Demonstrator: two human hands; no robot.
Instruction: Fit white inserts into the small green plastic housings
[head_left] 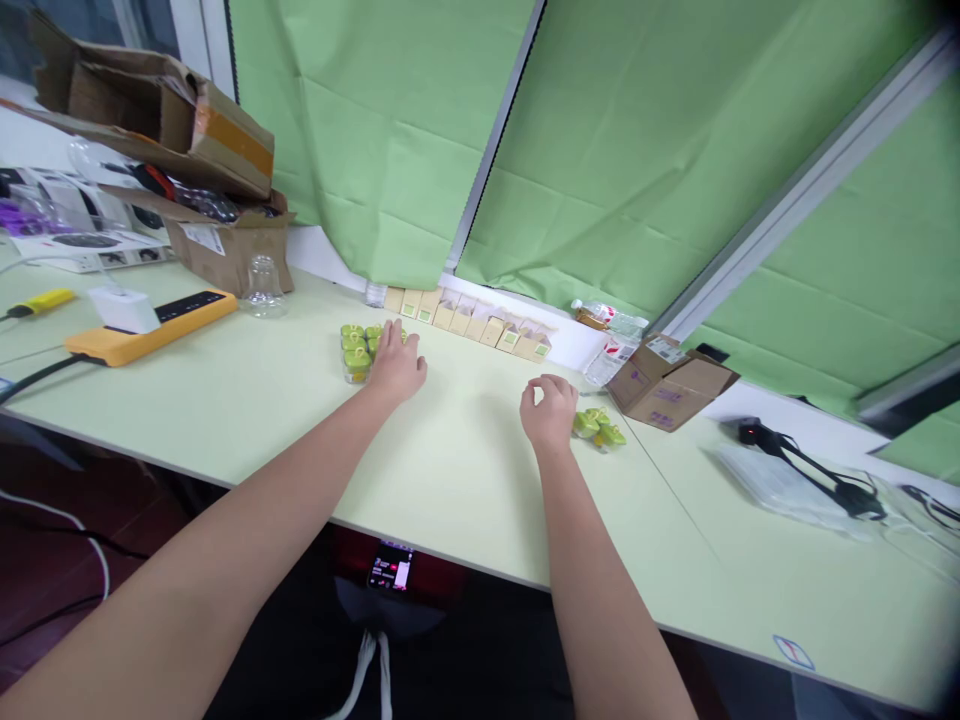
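Toward the left of the table, a block of small clear containers with green lids and yellowish loops on top (355, 350) stands packed together. My left hand (397, 365) reaches over its right side with fingers apart, covering some of the lids; whether the fingertips touch them I cannot tell. My right hand (550, 408) is held above the table at the right, thumb and index finger curled into a ring, with nothing visible between them. Just right of it sits a smaller group of the same green-lidded containers (600, 428).
A row of small tan boxes (469, 318) lines the wall. Plastic bottles (609, 320) and a cardboard box (670, 385) stand at the right; black cables (814, 470) lie beyond. At left are an orange power strip (187, 312), a clear jar (263, 288) and stacked cartons (232, 245).
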